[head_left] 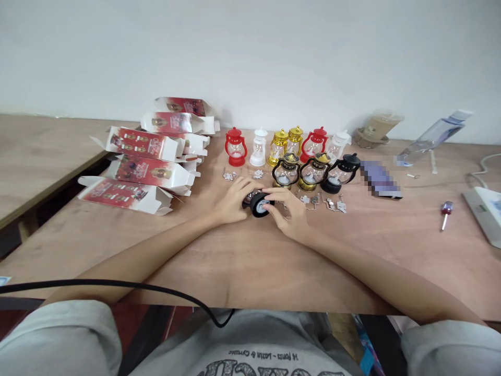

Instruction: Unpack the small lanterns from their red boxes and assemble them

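Note:
My left hand (234, 200) and my right hand (288, 210) meet at the table's middle, both gripping a small black toy lantern (258, 203) turned on its side, its round base facing me. Just behind my hands stand several little lanterns: a red lantern (235, 147), a white lantern (258, 148), a gold lantern (278, 147) in the far row, and black lanterns (341, 172) in the near row. Small metal tags and hooks (327, 202) lie scattered beside my right hand.
Several red-and-white cartons (136, 172) are stacked at the left. A small screwdriver (445, 213) lies at the right, near a white device (487, 211). A plastic cup (378, 129) and a clear bottle (434, 137) lean against the wall. A black cable (117, 284) crosses the table's front edge.

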`<state>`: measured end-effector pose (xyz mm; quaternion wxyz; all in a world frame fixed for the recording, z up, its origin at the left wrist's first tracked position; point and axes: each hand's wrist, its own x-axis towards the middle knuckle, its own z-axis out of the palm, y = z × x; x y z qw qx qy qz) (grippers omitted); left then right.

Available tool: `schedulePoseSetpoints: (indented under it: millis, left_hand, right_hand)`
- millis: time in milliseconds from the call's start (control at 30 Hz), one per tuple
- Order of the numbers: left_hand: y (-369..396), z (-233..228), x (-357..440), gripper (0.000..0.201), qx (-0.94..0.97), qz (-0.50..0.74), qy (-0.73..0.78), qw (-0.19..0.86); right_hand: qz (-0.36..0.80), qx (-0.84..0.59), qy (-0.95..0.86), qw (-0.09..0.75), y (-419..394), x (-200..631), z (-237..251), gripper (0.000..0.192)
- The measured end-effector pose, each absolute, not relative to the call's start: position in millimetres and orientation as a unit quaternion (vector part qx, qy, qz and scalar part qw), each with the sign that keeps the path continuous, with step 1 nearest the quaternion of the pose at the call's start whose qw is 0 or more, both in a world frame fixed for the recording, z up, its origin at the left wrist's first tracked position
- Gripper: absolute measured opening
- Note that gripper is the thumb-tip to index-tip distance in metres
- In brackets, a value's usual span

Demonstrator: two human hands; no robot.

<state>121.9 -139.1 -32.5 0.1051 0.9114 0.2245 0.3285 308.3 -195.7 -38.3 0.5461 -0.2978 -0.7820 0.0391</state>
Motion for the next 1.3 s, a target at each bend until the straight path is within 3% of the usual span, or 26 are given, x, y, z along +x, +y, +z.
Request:
schedulePoseSetpoints:
  millis: [367,733,967,1067,1200,1300]
  left_hand:
    - [-141.0,-31.5,122.8,0.053,0.91,0.322,0.235,0.115]
    - [-140.8,-30.5,122.0,0.056,0.914,0.313,0.233,0.108]
    - [-140.4,-32.2,122.2,0.056,0.915,0.314,0.232,0.097]
    - [-139.1,-34.6,121.3,0.055,0.915,0.314,0.236,0.088]
    - [-138.6,-35.1,120.9,0.053,0.914,0.308,0.25,0.089]
    - [-137.9,-35.7,120.7,0.051,0.913,0.311,0.254,0.078]
  right_hand:
    - [0.034,-0.341,-0.774,0.532,-197.4,309.9,-40.4,0.015]
    - [-0.11,-0.329,-0.774,0.529,-201.0,310.5,-42.0,0.014]
    - [-0.134,-0.36,-0.776,0.5,-202.4,310.2,-41.4,0.015]
    - [-0.105,-0.355,-0.776,0.511,-200.7,309.7,-41.0,0.012]
    - [0.036,-0.345,-0.776,0.527,-197.8,308.6,-39.1,0.008]
    - [0.112,-0.353,-0.763,0.529,-196.4,307.7,-38.9,0.021]
